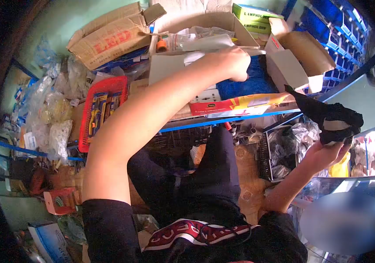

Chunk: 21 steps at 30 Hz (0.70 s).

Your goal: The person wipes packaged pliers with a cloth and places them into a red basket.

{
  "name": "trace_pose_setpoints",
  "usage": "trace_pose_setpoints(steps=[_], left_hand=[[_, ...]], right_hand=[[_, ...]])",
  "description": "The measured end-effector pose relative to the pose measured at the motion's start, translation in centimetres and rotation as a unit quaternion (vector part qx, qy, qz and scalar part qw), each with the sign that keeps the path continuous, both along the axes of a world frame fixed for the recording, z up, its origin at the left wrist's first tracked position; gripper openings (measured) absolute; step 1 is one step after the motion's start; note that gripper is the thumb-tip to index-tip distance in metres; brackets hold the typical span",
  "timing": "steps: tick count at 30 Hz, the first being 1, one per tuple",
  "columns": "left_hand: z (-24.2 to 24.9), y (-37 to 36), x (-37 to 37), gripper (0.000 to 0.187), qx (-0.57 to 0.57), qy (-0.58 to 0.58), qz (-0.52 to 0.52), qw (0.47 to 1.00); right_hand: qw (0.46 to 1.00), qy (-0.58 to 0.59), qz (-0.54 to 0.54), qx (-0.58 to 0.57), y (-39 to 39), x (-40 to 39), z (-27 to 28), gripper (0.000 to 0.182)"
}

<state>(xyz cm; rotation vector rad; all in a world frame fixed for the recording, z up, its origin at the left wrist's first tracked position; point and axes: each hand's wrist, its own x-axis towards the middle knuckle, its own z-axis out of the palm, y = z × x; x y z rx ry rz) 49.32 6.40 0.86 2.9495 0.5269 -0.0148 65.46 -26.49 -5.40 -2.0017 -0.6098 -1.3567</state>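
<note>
My left hand (235,63) reaches across above the shelf, its fingers curled closed. What it grips, if anything, is hidden. Just beneath and beside it are a blue sheet (251,81), a white carton (166,68) and a white panel with sockets (207,95). On the right, my right hand (325,154) is raised and closed on a crumpled black cloth (343,114), which has a pale patch at its middle. One corner of the cloth stretches toward the shelf.
A red basket (82,131) of packaged tools stands left. Behind are a brown LED box (113,44) and green lampholder boxes (251,22). An open brown carton (305,48) stands right of the blue sheet. A blue shelf edge (187,126) runs before my legs.
</note>
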Motion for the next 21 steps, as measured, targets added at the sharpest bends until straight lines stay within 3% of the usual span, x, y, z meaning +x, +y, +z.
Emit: trace_pose_setpoints(steps=[3,5,6,7,8,9,11,12,16,20,21], left_hand=[[-0.1,0.4,0.5,0.061,0.013,-0.016,0.016,1.0],[-0.6,0.4,1.0,0.064,0.039,-0.012,0.015,0.999],[-0.6,0.2,1.0,0.065,0.031,0.009,0.03,0.999],[-0.7,0.2,1.0,0.066,0.024,0.03,0.044,0.998],[-0.6,0.4,0.8,0.067,0.028,0.034,0.032,0.999],[-0.6,0.4,0.8,0.067,0.031,0.036,0.029,0.998],[0.2,0.1,0.7,0.066,0.029,0.074,0.062,0.995],[0.4,-0.4,0.8,0.067,0.038,0.082,0.085,0.992],[-0.5,0.0,1.0,0.076,0.046,0.073,0.087,0.992],[-0.6,0.1,0.5,0.074,0.033,0.046,0.096,0.994],[-0.6,0.3,0.2,0.072,0.015,0.008,0.093,0.996]], right_hand=[[0.999,-0.015,0.047,-0.013,-0.6,0.1,-1.3,0.049],[0.994,0.044,0.09,0.036,0.6,-0.5,-1.6,0.042],[0.934,0.157,0.239,0.215,1.2,-0.7,-1.7,0.04],[0.808,0.256,0.371,0.381,1.7,-0.9,-1.8,0.038],[0.854,0.247,0.31,0.337,2.2,-1.4,-1.9,0.037],[0.854,0.248,0.307,0.34,2.4,-1.8,-1.9,0.037],[0.806,0.252,0.379,0.377,3.0,-2.3,-1.5,0.039],[0.736,0.3,0.43,0.428,3.1,-2.9,-1.1,0.038],[0.78,0.299,0.418,0.357,3.7,-3.7,-2.9,0.037],[0.76,0.316,0.449,0.347,5.2,-6.1,-2.0,0.027],[0.804,0.304,0.417,0.295,5.5,-6.8,-1.7,0.026]])
